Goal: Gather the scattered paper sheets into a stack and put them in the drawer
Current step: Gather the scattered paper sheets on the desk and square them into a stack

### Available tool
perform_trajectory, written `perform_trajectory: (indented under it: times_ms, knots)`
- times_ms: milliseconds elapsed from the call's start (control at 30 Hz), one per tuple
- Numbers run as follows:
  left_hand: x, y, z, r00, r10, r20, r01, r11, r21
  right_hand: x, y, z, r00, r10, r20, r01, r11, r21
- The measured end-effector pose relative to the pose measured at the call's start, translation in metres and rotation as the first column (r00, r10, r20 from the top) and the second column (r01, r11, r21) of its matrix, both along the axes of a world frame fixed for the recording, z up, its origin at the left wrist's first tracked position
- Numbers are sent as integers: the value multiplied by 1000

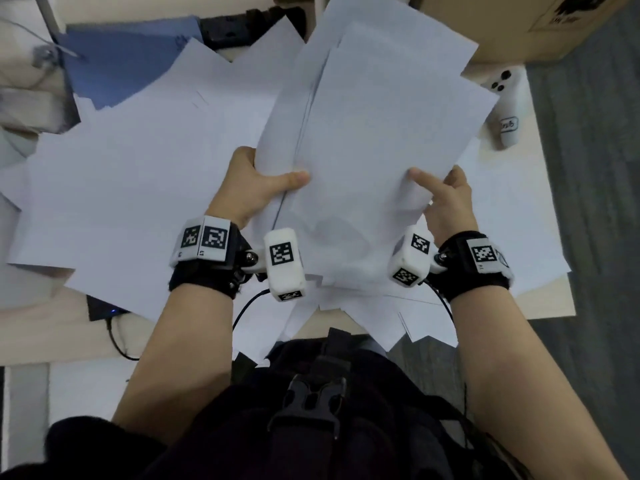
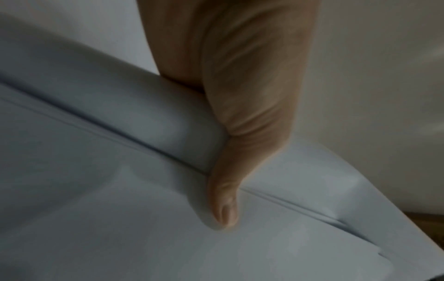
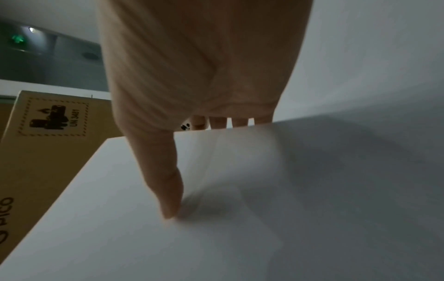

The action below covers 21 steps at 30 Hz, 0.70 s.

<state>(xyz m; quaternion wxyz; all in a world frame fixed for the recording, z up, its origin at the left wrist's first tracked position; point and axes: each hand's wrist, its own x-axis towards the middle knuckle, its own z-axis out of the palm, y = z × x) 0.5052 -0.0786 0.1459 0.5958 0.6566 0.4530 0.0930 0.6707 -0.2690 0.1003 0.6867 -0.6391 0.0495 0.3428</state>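
A pale wooden desk [image 1: 550,292] lies under a wide scatter of loose white paper sheets [image 1: 138,188], with a brown cardboard box [image 1: 519,26] at its far right corner. Above the scatter, a gathered stack of white paper sheets [image 1: 374,140] is held up between both hands, its edges uneven. The left hand [image 1: 246,188] pinches the stack's left edge, thumb pressed flat on top and fingers hidden beneath. The right hand [image 1: 446,202] pinches the right edge, thumb on the top sheet, fingers [image 3: 217,122] side by side behind the paper. A white handheld controller [image 1: 507,102] lies near the box.
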Motion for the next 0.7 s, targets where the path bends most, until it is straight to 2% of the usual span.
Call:
perform_trajectory:
  times_ms: [200, 267, 333, 400, 467, 533, 600, 667, 700]
  knots:
    - [-29, 18, 31, 995, -104, 14, 101, 987, 122, -18, 26, 20, 994, 97, 53, -99, 995, 31]
    - [-39, 23, 31, 997, -61, 55, 53, 991, 123, -26, 30, 17, 995, 91, 47, -91, 996, -12]
    - [-48, 27, 26, 996, 17, 86, -24, 996, 83, -29, 27, 6, 998, 66, 3, -65, 988, -143]
    - [-55, 30, 17, 991, 97, 88, -100, 994, 33, -35, 22, -7, 995, 80, -61, -94, 961, -258]
    - [-61, 30, 9, 983, 158, 94, -162, 986, 29, -42, 17, -23, 987, 116, -111, -145, 942, -303]
    - [-65, 29, 2, 965, 240, 105, -249, 965, 83, -48, 14, -38, 966, 243, -87, -257, 873, -414]
    - [-70, 28, -2, 935, 329, 132, -345, 931, 118, -54, 13, -49, 909, 411, -69, -378, 743, -552]
    - [-74, 30, -4, 895, 405, 187, -432, 891, 137, -58, 12, -57, 863, 502, -61, -422, 648, -634]
    - [-75, 31, -4, 870, 445, 213, -477, 868, 139, -60, 12, -60, 859, 510, -45, -412, 636, -653]
